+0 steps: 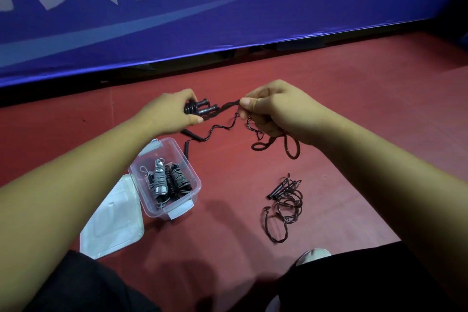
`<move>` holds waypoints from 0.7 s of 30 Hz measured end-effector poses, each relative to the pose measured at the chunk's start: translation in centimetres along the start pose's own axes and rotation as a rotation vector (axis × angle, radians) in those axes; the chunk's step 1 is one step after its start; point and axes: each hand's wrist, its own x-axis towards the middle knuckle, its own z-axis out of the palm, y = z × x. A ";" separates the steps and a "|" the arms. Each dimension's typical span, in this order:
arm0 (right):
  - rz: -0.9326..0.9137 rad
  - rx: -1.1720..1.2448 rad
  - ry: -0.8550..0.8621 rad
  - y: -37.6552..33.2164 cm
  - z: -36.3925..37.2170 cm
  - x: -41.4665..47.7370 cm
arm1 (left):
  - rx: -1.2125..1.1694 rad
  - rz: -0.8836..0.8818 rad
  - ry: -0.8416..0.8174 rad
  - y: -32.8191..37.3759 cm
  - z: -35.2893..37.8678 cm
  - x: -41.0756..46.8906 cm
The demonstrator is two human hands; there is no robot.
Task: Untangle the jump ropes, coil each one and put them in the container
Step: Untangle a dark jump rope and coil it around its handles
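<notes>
Jump rope hung mid-frame, stretched left-right between both hands, handles pointing right. Left hand gripped the half-wound handles; right hand pinched the cord. Coiling looked underway; next, the slack likely needed wrapping round before going into the container at lower left.

Both bare forearms reach in from the near corners, and the hands almost meet mid-scene. The left hand curls around the wound end of a jump rope. The right hand, knuckles up, pinches its strand between thumb and forefinger.
</notes>
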 end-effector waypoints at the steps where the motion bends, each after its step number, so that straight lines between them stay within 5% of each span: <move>1: -0.014 0.005 0.020 -0.1 0.0 0.1 | 0.044 0.029 -0.045 0.3 0.1 -0.2; 6: -0.067 0.095 0.146 -0.5 -1.0 0.1 | -0.011 0.224 -0.276 2.9 0.8 -2.7; 13: -0.039 0.167 0.211 0.1 -1.8 0.3 | 0.155 0.357 -0.253 6.0 1.6 -4.5; 21: 0.063 0.124 0.323 2.3 -3.4 1.6 | -0.077 0.555 -0.213 6.6 1.5 -5.4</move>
